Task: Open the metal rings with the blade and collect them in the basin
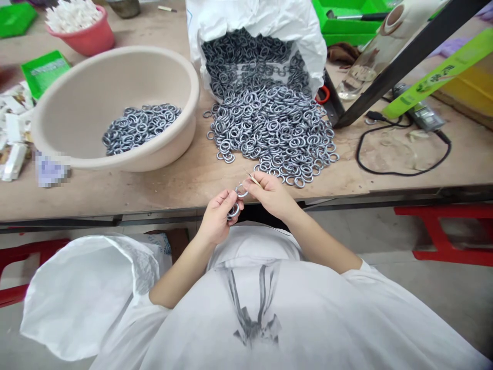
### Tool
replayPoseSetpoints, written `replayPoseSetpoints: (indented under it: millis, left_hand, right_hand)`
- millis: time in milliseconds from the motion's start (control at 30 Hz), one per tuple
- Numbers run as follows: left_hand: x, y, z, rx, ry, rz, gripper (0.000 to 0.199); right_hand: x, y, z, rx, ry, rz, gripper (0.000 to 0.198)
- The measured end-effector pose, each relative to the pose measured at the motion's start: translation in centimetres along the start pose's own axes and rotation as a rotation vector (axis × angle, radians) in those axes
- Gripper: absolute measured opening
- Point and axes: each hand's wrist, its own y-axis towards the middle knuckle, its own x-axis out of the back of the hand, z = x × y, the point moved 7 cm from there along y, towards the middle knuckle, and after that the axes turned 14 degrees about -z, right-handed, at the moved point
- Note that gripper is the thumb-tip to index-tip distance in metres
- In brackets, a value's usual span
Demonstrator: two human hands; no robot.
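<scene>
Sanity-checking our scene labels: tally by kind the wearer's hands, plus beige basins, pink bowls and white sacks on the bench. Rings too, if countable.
Hands: 2 (left hand, right hand)
Beige basin: 1
Pink bowl: 1
White sack: 1
Rings: heaped and overlapping, not countable
Total, rings left out: 5

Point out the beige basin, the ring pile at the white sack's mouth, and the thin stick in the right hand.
Beige basin (88,97): head view, on its bare inner wall.
Ring pile (273,128): head view, near the middle of the heap.
Thin stick (254,180): head view, on its visible shaft.
</scene>
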Motion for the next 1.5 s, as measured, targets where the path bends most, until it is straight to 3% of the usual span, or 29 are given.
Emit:
replayPoseSetpoints:
  millis: [800,1500]
  left_hand:
    - [0.1,0.1,0.6,0.031,0.027,0.040,0.036]
    - [0.6,0.4,1.0,0.030,0.018,0.027,0.039]
  right_hand:
    - [-1.6,-0.6,-1.0,-0.105,0.129,0.153,0.047]
    - [-1.5,-0.7,-1.9,-0.139,0.127,0.118,0.041]
